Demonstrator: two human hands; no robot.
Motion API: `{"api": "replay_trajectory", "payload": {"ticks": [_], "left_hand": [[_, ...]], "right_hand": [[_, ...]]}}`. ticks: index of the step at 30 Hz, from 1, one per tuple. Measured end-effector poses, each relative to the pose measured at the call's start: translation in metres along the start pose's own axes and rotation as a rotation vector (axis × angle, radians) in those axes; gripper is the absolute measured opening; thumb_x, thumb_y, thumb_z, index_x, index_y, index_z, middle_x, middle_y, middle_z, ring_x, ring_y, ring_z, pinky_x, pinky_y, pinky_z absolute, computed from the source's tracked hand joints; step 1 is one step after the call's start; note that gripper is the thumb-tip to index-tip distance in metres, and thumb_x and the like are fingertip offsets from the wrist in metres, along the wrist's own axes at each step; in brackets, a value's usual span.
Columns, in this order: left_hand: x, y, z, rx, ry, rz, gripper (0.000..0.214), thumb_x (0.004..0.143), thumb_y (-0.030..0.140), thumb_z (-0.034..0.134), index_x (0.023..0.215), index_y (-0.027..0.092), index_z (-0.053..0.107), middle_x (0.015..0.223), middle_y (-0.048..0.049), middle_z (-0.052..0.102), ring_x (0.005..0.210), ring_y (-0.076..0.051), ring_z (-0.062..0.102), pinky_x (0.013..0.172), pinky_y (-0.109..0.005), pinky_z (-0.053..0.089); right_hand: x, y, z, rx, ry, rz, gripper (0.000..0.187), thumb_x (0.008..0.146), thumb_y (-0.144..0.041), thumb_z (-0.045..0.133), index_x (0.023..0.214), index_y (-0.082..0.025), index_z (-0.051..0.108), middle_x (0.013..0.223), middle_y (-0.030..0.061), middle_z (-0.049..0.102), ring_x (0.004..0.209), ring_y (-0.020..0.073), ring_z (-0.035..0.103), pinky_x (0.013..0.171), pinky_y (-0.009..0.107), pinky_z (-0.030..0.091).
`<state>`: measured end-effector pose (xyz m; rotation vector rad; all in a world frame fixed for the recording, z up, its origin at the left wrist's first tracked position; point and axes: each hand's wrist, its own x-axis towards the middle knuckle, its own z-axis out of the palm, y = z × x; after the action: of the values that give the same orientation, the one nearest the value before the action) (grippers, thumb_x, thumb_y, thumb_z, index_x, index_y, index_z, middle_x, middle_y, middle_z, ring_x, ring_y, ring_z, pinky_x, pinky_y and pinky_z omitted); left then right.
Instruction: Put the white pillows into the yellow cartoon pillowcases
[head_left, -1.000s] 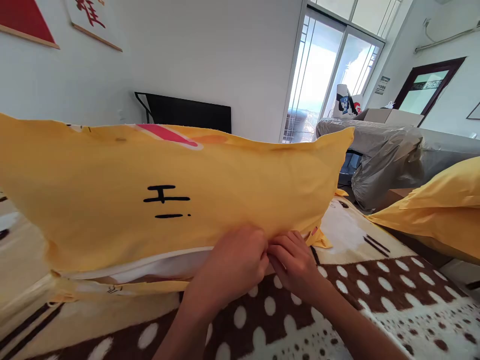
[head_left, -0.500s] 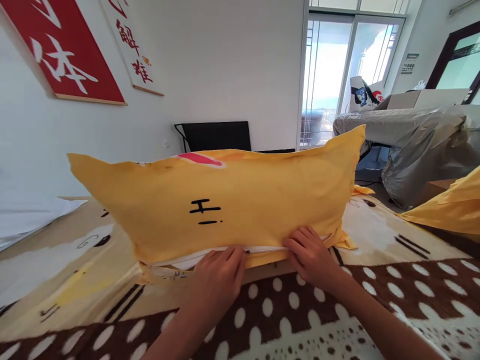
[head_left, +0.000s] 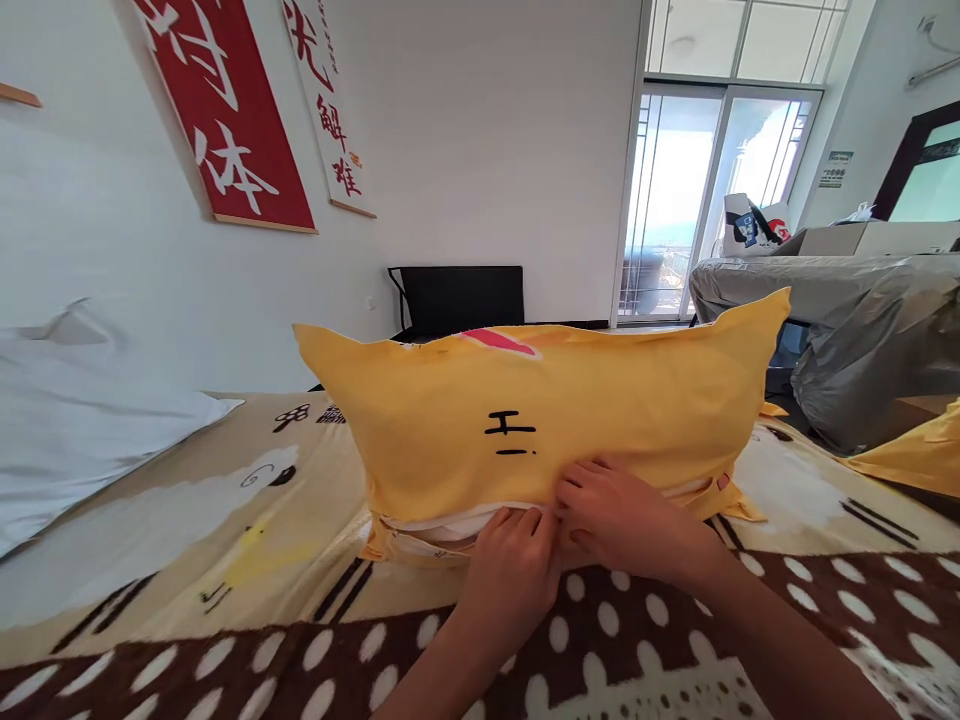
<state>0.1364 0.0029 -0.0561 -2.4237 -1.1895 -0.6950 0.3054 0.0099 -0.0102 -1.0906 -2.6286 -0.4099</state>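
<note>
A pillow in a yellow pillowcase [head_left: 600, 400] stands on its long edge on the bed [head_left: 225, 520]. White pillow filling [head_left: 450, 525] shows through the open part of the case's lower edge at the left. My left hand [head_left: 517, 565] is closed, pinching that lower edge at the zipper line. My right hand [head_left: 622, 515] lies right beside it, fingers curled and pressing the yellow fabric at the same edge. The two hands almost touch.
A white pillow [head_left: 82, 430] lies at the left. A second yellow pillow [head_left: 915, 455] pokes in at the right. A brown blanket with white dots [head_left: 600, 650] covers the near bed. Grey covered furniture [head_left: 862, 310] and a black chair back [head_left: 457, 295] stand behind.
The view has pulled back and swung left. My hands spread apart along the lower edge, then came together again farther left; less white filling shows now.
</note>
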Motion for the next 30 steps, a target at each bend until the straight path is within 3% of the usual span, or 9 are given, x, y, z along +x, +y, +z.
{"api": "replay_trajectory", "payload": {"ticks": [4,7,10,16,21,25,30], "left_hand": [[-0.002,-0.013,0.001,-0.063,0.008,-0.091,0.016,0.079,0.007,0.048,0.071,0.019,0.054,0.067,-0.0026,0.062,0.062,-0.021,0.056,0.059,-0.033,0.038],[-0.002,-0.021,0.004,-0.050,-0.006,-0.109,0.017,0.080,0.007,0.047,0.070,0.019,0.054,0.068,-0.0032,0.062,0.063,-0.020,0.056,0.060,-0.033,0.038],[-0.001,-0.024,0.009,-0.040,-0.009,-0.127,0.018,0.082,0.008,0.046,0.069,0.019,0.053,0.068,-0.0034,0.062,0.063,-0.020,0.055,0.060,-0.032,0.037],[-0.002,-0.026,0.013,0.047,0.106,-0.152,0.020,0.082,0.009,0.045,0.066,0.019,0.053,0.062,-0.0015,0.057,0.060,-0.018,0.053,0.064,-0.033,0.038],[-0.004,-0.027,0.005,0.136,0.174,-0.209,0.021,0.083,0.009,0.046,0.064,0.018,0.053,0.066,-0.0028,0.058,0.068,-0.019,0.055,0.068,-0.033,0.038],[-0.004,-0.025,0.000,0.154,0.147,-0.247,0.018,0.082,0.009,0.046,0.070,0.017,0.057,0.078,-0.0060,0.063,0.079,-0.022,0.058,0.075,-0.035,0.039],[-0.003,-0.029,-0.005,0.056,0.022,-0.294,0.022,0.084,0.010,0.042,0.066,0.017,0.054,0.068,-0.0031,0.063,0.068,-0.019,0.059,0.073,-0.034,0.041]], "right_hand": [[0.028,-0.015,0.015,0.017,0.002,0.057,0.007,0.078,-0.017,0.062,0.078,-0.016,0.055,0.082,0.0046,0.061,0.076,0.0190,0.055,0.070,0.032,0.038],[0.035,-0.016,0.036,-0.030,0.091,0.109,0.009,0.080,-0.010,0.059,0.077,-0.016,0.054,0.080,0.0050,0.060,0.075,0.0192,0.054,0.069,0.032,0.037],[0.033,-0.010,0.049,-0.030,0.146,0.064,0.010,0.082,-0.008,0.057,0.078,-0.017,0.053,0.080,0.0048,0.060,0.075,0.0186,0.054,0.069,0.031,0.035],[0.024,0.010,0.051,0.111,0.204,0.024,0.013,0.081,-0.006,0.051,0.079,-0.019,0.051,0.075,0.0010,0.057,0.069,0.0153,0.047,0.064,0.027,0.030],[0.022,0.022,0.054,0.205,0.249,0.045,0.018,0.069,-0.002,0.047,0.072,-0.019,0.048,0.070,-0.0007,0.053,0.065,0.0135,0.041,0.066,0.026,0.029],[0.025,0.023,0.059,0.222,0.297,0.060,0.016,0.065,-0.005,0.047,0.069,-0.020,0.045,0.068,-0.0006,0.052,0.064,0.0136,0.039,0.066,0.026,0.029],[0.026,0.022,0.059,0.250,0.315,0.052,0.014,0.066,-0.005,0.046,0.068,-0.019,0.046,0.066,-0.0010,0.052,0.062,0.0133,0.038,0.065,0.026,0.028]]}}
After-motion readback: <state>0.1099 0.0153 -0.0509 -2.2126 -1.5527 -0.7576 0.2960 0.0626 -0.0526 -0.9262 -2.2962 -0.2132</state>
